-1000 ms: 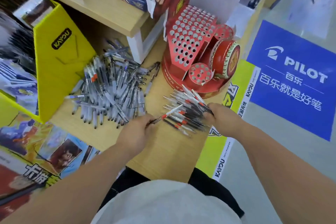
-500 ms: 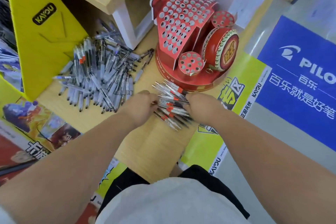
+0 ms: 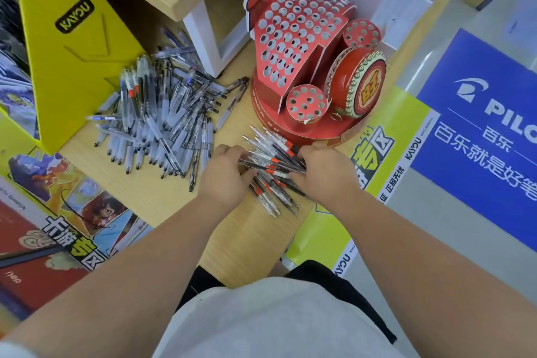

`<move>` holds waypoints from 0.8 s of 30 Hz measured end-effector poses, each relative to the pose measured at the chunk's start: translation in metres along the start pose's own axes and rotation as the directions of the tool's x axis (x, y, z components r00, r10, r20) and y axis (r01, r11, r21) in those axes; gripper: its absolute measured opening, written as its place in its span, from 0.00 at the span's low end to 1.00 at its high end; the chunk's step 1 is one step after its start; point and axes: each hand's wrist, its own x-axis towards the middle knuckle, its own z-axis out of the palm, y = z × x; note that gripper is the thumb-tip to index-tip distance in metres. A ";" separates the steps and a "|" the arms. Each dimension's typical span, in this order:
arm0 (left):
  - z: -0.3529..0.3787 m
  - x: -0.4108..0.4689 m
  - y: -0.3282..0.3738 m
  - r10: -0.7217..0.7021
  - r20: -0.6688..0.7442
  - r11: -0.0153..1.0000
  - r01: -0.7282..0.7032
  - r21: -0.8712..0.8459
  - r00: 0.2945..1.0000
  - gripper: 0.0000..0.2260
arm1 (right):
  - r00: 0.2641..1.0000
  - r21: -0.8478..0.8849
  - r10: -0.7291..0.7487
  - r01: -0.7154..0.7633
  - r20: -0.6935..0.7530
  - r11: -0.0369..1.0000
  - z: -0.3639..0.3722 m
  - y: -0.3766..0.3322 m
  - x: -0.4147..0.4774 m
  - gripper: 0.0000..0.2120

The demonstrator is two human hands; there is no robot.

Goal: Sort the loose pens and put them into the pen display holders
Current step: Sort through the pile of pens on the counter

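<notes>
Closing inward since a second ago, the left grip [image 3: 223,174] and right grip [image 3: 325,173] now clasp the red-banded pens [image 3: 270,160] from both ends, fingers curled around them, so one sorted batch looks nearly gathered. The bundle lies on the desk [image 3: 247,235] just before the red display holder [image 3: 293,46], whose holes appear unfilled. The barrels are clear with orange-red bands and their tips fan unevenly. The grey pens [image 3: 157,116] lie apart, leftward.

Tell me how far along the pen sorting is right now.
Sorted so far: two separate piles, a grey-grip pile and an orange-banded pile. In hand: the left hand and right hand clasp the orange-banded pile from either side. Left: every visible hole in the red display holder is empty, so no pens are placed yet.
</notes>
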 end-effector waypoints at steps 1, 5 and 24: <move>0.001 -0.001 0.001 -0.008 -0.014 1.000 0.008 0.011 1.000 0.17 | 1.000 0.012 0.000 0.000 -0.008 1.000 0.000 0.001 -0.001 0.23; 0.007 -0.009 0.003 -0.094 -0.085 0.995 0.095 0.016 0.992 0.19 | 0.998 0.054 0.004 0.000 -0.061 0.999 -0.001 0.003 -0.001 0.26; 0.040 -0.025 0.012 -0.595 0.079 0.653 0.538 -0.532 0.800 0.32 | 0.995 0.340 0.075 -0.048 -0.065 0.939 0.014 0.006 -0.006 0.23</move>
